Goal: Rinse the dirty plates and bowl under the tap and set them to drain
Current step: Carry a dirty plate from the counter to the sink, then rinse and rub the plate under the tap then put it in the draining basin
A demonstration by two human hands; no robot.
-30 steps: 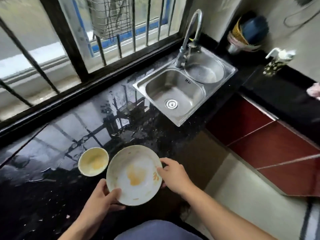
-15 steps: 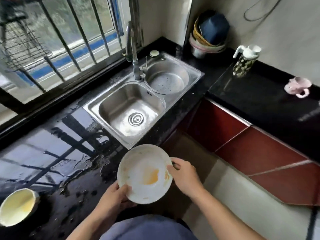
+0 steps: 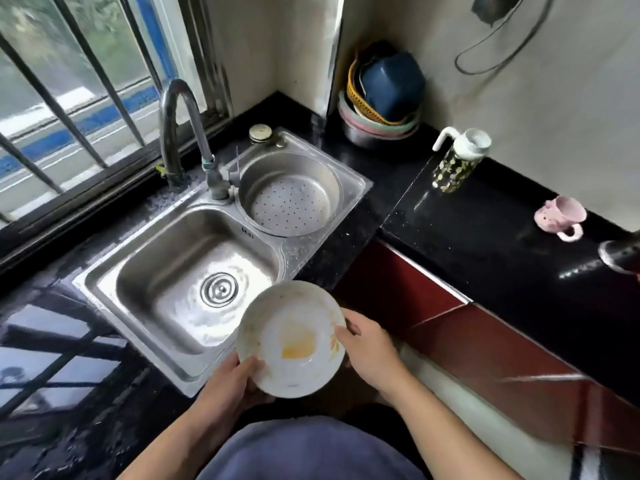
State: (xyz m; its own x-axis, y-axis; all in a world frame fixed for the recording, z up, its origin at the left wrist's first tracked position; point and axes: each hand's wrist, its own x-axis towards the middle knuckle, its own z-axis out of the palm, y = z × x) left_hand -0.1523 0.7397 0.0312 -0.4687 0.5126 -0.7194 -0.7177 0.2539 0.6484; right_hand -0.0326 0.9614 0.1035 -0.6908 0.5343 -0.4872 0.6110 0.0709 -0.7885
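White rim, fingers (image 3: 254,365) on both sides. The left hand (image 3: 235,379) has its thumb hooked over the near edge of the dirty plate (image 3: 291,337), the rest tucked out of sight underneath, and the right hand (image 3: 367,355) pinches the right edge the same way. It's held two-handed and roughly level, I'd guess so the orange sauce smear in the middle stays put until it's over steel.

The plate is up in the air at the near right corner of the sink's main basin (image 3: 145,282), partly over its rim and well short of the tap (image 3: 180,109), which doesn't look to be running. So nothing's rinsed yet, I'd say.

The perforated drain basin (image 3: 311,174) sits right beside the main one — handy for draining, I reckon. The black table (image 3: 467,220) looks wet near the sink. The bowl isn't in view.
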